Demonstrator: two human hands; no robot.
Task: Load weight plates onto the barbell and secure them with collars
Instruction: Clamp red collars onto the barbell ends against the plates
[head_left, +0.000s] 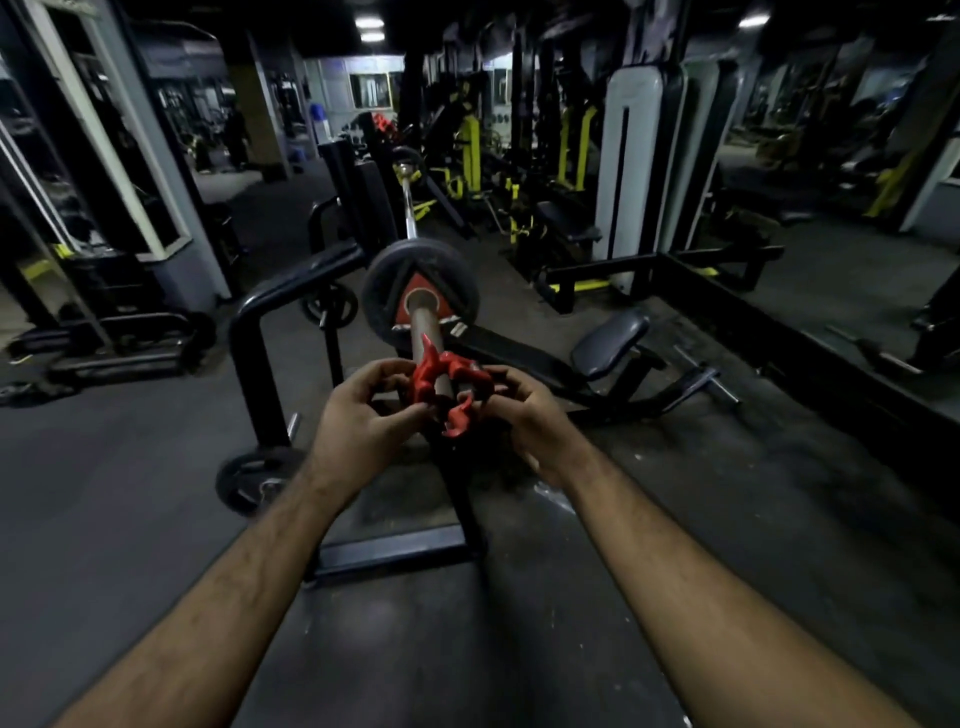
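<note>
A barbell (427, 332) points straight away from me, resting on a bench rack. One black weight plate (421, 291) with a red centre mark sits on the near sleeve. A red collar (441, 384) is at the near end of the sleeve, around the bar's tip. My left hand (358, 421) grips the collar's left side. My right hand (519, 415) grips its right side and lower handle. At the bar's far end I make out another plate (408, 158), dim and small.
A black bench frame (270, 332) stands left of the bar, and its seat pad (610, 340) lies to the right. One loose plate (254, 480) leans at the frame's foot, another (330, 304) hangs on a peg. Machines line both sides.
</note>
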